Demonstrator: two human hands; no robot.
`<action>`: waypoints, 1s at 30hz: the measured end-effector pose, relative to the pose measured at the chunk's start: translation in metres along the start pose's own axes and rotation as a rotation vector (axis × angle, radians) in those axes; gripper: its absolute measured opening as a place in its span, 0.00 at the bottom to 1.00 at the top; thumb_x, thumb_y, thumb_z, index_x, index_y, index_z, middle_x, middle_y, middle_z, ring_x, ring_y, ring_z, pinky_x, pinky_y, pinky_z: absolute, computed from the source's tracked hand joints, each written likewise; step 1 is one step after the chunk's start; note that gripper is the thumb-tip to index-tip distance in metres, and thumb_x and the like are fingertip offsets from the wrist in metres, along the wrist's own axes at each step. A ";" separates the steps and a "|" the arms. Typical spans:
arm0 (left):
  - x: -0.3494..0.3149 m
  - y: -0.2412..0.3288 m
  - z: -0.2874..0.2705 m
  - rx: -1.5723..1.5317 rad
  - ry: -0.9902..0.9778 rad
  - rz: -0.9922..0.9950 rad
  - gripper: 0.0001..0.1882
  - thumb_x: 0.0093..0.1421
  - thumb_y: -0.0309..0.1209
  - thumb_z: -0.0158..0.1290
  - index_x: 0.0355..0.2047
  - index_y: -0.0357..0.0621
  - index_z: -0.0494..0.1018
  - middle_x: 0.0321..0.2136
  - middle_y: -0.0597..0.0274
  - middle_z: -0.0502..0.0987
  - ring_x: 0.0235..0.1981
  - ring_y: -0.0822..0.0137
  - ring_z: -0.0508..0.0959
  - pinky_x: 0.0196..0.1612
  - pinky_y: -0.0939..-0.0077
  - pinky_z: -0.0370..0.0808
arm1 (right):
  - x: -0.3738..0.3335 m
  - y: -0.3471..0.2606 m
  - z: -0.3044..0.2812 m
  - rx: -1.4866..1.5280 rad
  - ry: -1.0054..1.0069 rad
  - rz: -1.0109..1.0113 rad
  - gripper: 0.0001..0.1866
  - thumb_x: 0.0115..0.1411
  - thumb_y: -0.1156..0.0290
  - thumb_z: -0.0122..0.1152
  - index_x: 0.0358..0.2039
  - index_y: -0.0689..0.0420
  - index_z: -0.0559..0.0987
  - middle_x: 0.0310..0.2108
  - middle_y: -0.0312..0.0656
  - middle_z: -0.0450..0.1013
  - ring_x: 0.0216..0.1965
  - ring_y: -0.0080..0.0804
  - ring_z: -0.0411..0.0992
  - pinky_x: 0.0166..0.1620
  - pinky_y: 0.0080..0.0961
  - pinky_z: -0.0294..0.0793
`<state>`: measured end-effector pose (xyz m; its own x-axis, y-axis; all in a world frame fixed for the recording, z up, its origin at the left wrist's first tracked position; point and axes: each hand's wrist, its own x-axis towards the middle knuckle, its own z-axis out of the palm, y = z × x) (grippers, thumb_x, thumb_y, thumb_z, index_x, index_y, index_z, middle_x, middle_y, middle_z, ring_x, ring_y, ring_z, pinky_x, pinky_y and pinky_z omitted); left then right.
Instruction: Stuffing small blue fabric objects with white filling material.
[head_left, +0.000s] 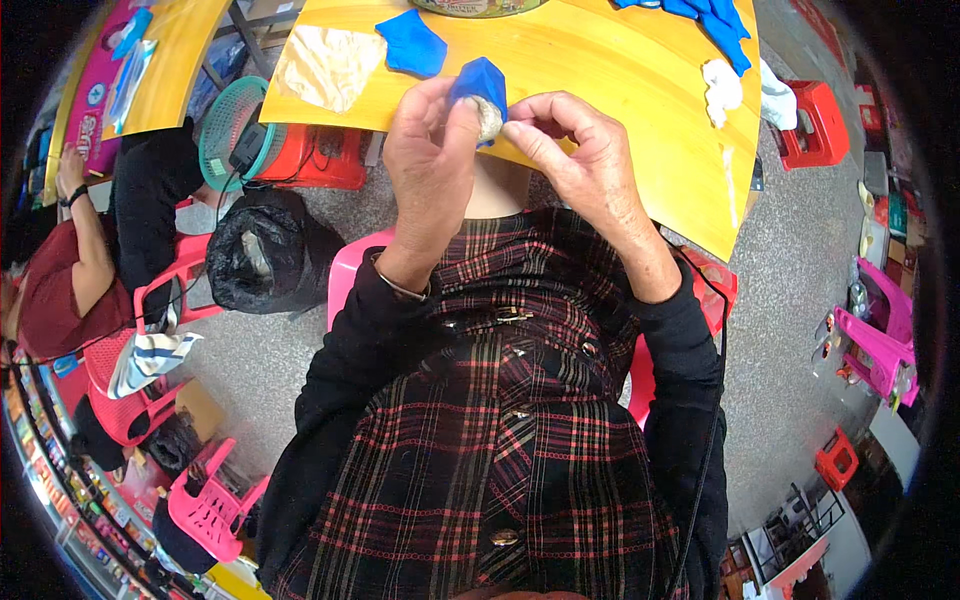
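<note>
Over the near edge of the yellow table (620, 60), I hold a small blue fabric pouch (480, 78) with greyish-white stuffing (489, 120) showing at its near end. My left hand (432, 150) is closed round the pouch's left side, thumb against the stuffing. From the right, my right hand (590, 165) pinches at the pouch's edge with thumb and forefinger. Just beyond lies a second blue fabric piece (412, 44), flat on the table. Beside it is a crumpled beige sheet (325, 68).
More blue fabric pieces (705, 15) and a clump of white stuffing (722, 92) lie at the table's right. A round tin (478, 8) stands at the far edge. To the left are a green basket (212, 150), a black bag (270, 250) and another seated person (75, 285).
</note>
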<state>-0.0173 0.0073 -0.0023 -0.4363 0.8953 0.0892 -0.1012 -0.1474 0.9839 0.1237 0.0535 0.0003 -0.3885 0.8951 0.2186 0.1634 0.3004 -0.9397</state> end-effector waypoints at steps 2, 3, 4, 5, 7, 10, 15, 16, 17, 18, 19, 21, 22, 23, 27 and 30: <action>0.000 0.002 -0.001 -0.010 0.005 0.023 0.10 0.63 0.21 0.48 0.45 0.33 0.69 0.37 0.62 0.77 0.37 0.76 0.76 0.39 0.82 0.74 | 0.000 -0.004 0.001 -0.055 0.016 -0.070 0.08 0.55 0.71 0.66 0.32 0.61 0.79 0.27 0.40 0.76 0.28 0.28 0.76 0.34 0.22 0.75; 0.000 0.002 -0.001 -0.048 0.006 -0.018 0.10 0.64 0.22 0.48 0.45 0.33 0.69 0.37 0.62 0.77 0.37 0.76 0.76 0.39 0.82 0.74 | 0.000 -0.005 0.002 -0.097 0.023 -0.097 0.08 0.54 0.71 0.66 0.32 0.60 0.79 0.27 0.41 0.76 0.29 0.31 0.76 0.34 0.24 0.75; 0.000 0.003 -0.001 -0.086 0.006 -0.059 0.10 0.64 0.22 0.47 0.46 0.32 0.69 0.37 0.62 0.77 0.37 0.76 0.76 0.39 0.83 0.73 | 0.001 -0.006 0.002 -0.140 0.031 -0.124 0.08 0.53 0.71 0.66 0.31 0.60 0.79 0.28 0.42 0.76 0.29 0.34 0.77 0.34 0.26 0.76; 0.000 0.004 -0.001 -0.088 0.005 -0.057 0.10 0.64 0.22 0.47 0.46 0.32 0.69 0.37 0.62 0.77 0.37 0.76 0.76 0.39 0.83 0.73 | 0.001 -0.007 0.004 -0.142 0.032 -0.126 0.08 0.53 0.71 0.66 0.31 0.60 0.79 0.28 0.42 0.76 0.29 0.34 0.77 0.34 0.26 0.76; -0.001 0.005 -0.002 -0.112 -0.014 -0.061 0.12 0.66 0.24 0.46 0.47 0.32 0.69 0.39 0.61 0.77 0.38 0.76 0.75 0.41 0.83 0.73 | 0.001 -0.010 0.009 -0.233 0.081 -0.233 0.06 0.52 0.72 0.65 0.30 0.60 0.79 0.27 0.43 0.76 0.29 0.35 0.77 0.33 0.27 0.76; -0.004 0.008 -0.003 -0.092 -0.004 -0.042 0.14 0.66 0.25 0.46 0.50 0.31 0.68 0.41 0.61 0.76 0.40 0.76 0.75 0.43 0.83 0.72 | 0.003 -0.014 0.016 -0.225 0.092 -0.221 0.04 0.51 0.74 0.64 0.28 0.60 0.79 0.25 0.42 0.75 0.28 0.35 0.77 0.33 0.27 0.76; -0.007 0.028 -0.007 -0.230 -0.103 -0.132 0.16 0.65 0.26 0.48 0.51 0.31 0.67 0.42 0.61 0.76 0.41 0.76 0.75 0.44 0.83 0.72 | 0.004 -0.014 0.019 -0.133 0.168 -0.201 0.03 0.50 0.76 0.63 0.26 0.60 0.78 0.23 0.43 0.74 0.25 0.36 0.76 0.30 0.27 0.75; -0.008 0.032 -0.009 -0.249 -0.139 -0.163 0.16 0.64 0.25 0.50 0.51 0.31 0.68 0.42 0.61 0.76 0.41 0.76 0.75 0.44 0.83 0.72 | 0.003 -0.016 0.019 -0.134 0.176 -0.208 0.03 0.49 0.76 0.62 0.25 0.60 0.77 0.22 0.43 0.74 0.24 0.36 0.75 0.30 0.27 0.75; -0.008 0.031 -0.011 -0.249 -0.137 -0.162 0.16 0.64 0.25 0.50 0.51 0.31 0.68 0.42 0.61 0.76 0.41 0.76 0.75 0.44 0.83 0.72 | 0.002 -0.017 0.018 -0.134 0.174 -0.209 0.03 0.49 0.76 0.62 0.25 0.60 0.77 0.22 0.43 0.74 0.24 0.36 0.75 0.30 0.27 0.75; -0.008 0.030 -0.013 -0.199 -0.139 -0.157 0.16 0.63 0.24 0.51 0.50 0.31 0.68 0.41 0.61 0.77 0.40 0.76 0.75 0.43 0.84 0.72 | 0.001 -0.017 0.018 -0.148 0.166 -0.244 0.03 0.48 0.76 0.63 0.24 0.60 0.77 0.22 0.42 0.74 0.24 0.35 0.75 0.30 0.27 0.75; -0.008 0.029 -0.014 -0.148 -0.140 -0.151 0.17 0.61 0.24 0.53 0.50 0.31 0.68 0.40 0.61 0.77 0.40 0.76 0.75 0.42 0.84 0.73 | 0.000 -0.018 0.018 -0.160 0.158 -0.280 0.04 0.48 0.77 0.63 0.23 0.60 0.76 0.22 0.42 0.74 0.24 0.34 0.75 0.29 0.26 0.74; -0.008 0.029 -0.013 -0.094 -0.119 -0.127 0.16 0.60 0.22 0.54 0.49 0.31 0.69 0.39 0.61 0.78 0.38 0.77 0.76 0.40 0.84 0.73 | -0.002 -0.018 0.017 -0.154 0.162 -0.285 0.04 0.47 0.77 0.63 0.23 0.60 0.75 0.21 0.41 0.73 0.24 0.34 0.75 0.29 0.26 0.74; -0.008 0.029 -0.012 -0.040 -0.099 -0.105 0.16 0.59 0.21 0.54 0.48 0.31 0.70 0.37 0.62 0.78 0.37 0.77 0.76 0.39 0.84 0.73 | -0.003 -0.019 0.017 -0.148 0.169 -0.288 0.05 0.47 0.77 0.63 0.22 0.60 0.75 0.21 0.41 0.73 0.24 0.33 0.75 0.29 0.25 0.74; -0.008 0.028 -0.010 -0.038 -0.099 -0.103 0.16 0.59 0.21 0.54 0.48 0.31 0.70 0.37 0.62 0.78 0.37 0.77 0.76 0.39 0.84 0.73 | -0.005 -0.019 0.017 -0.146 0.169 -0.290 0.05 0.47 0.77 0.63 0.22 0.60 0.75 0.21 0.41 0.73 0.24 0.33 0.75 0.29 0.25 0.74; -0.005 0.015 -0.013 0.113 -0.017 -0.050 0.14 0.58 0.21 0.54 0.44 0.31 0.70 0.34 0.62 0.78 0.34 0.79 0.75 0.35 0.85 0.73 | -0.006 -0.017 0.024 -0.134 0.166 -0.278 0.05 0.46 0.78 0.64 0.22 0.60 0.75 0.21 0.41 0.73 0.23 0.33 0.75 0.29 0.25 0.74; -0.005 0.014 -0.008 0.001 0.000 -0.075 0.12 0.58 0.21 0.54 0.42 0.32 0.71 0.32 0.63 0.78 0.32 0.79 0.75 0.33 0.84 0.73 | -0.008 -0.018 0.021 -0.112 0.172 -0.267 0.05 0.46 0.78 0.64 0.22 0.60 0.75 0.21 0.41 0.73 0.23 0.32 0.75 0.29 0.25 0.74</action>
<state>-0.0235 -0.0027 0.0093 -0.4272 0.9040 0.0154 -0.1328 -0.0796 0.9879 0.1050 0.0346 0.0096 -0.2736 0.8196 0.5034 0.1789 0.5576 -0.8106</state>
